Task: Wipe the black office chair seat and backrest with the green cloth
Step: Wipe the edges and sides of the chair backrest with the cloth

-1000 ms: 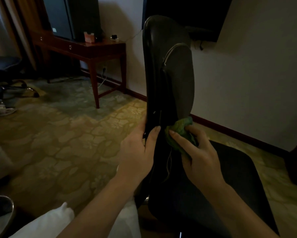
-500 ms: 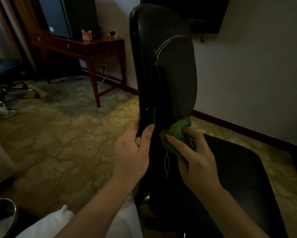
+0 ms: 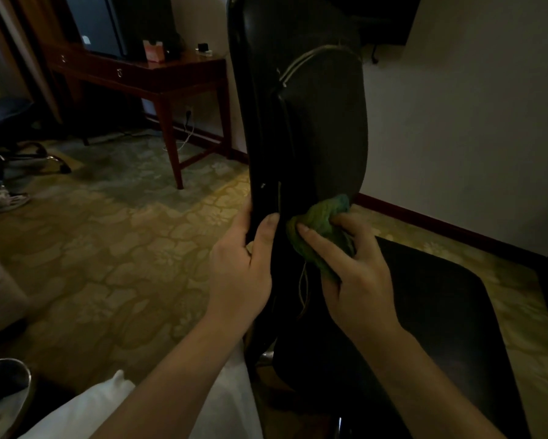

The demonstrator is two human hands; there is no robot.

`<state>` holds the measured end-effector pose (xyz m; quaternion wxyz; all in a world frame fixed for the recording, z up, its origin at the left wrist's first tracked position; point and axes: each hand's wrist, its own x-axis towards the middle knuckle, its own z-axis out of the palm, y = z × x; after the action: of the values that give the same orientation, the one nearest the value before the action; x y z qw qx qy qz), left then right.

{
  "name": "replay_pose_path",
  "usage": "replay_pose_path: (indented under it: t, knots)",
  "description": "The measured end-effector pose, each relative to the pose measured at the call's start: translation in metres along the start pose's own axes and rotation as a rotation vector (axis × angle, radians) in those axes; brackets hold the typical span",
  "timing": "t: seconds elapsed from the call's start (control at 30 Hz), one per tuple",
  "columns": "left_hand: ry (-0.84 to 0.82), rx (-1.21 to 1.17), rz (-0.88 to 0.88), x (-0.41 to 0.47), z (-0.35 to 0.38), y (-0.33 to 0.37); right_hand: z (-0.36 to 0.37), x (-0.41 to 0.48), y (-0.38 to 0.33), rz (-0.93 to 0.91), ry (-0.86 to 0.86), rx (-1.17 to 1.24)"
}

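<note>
At left of centre, left hand (image 3: 241,264) wraps the near edge of the backrest (image 3: 298,122), thumb on its front face; judged to steady it against swivel. Just right, green cloth (image 3: 321,229) sits bunched against the lower backrest. Right hand (image 3: 355,274) clamps it, fingers curled over the wad, above the seat (image 3: 440,312). Cloth reads soft, light, frayed: hold bunched in palm. Backrest stiff, smooth, probably slick.
</note>
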<state>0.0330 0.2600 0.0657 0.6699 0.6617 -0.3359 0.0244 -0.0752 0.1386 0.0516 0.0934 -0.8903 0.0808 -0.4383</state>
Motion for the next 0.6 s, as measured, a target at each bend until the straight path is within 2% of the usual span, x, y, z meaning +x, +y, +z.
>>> replay_pose_path:
  t: [0.13,0.33,0.6]
  knots:
    - [-0.025,-0.005,0.02,0.002,0.0,0.002,0.002,-0.013,0.008,0.005,-0.042,0.015]
    - [-0.015,-0.028,0.019,-0.001,0.001,-0.001,-0.01,0.01,-0.005,-0.001,0.029,0.035]
    - [-0.054,0.018,0.032,0.001,-0.004,0.002,-0.003,-0.01,-0.002,0.044,-0.044,0.047]
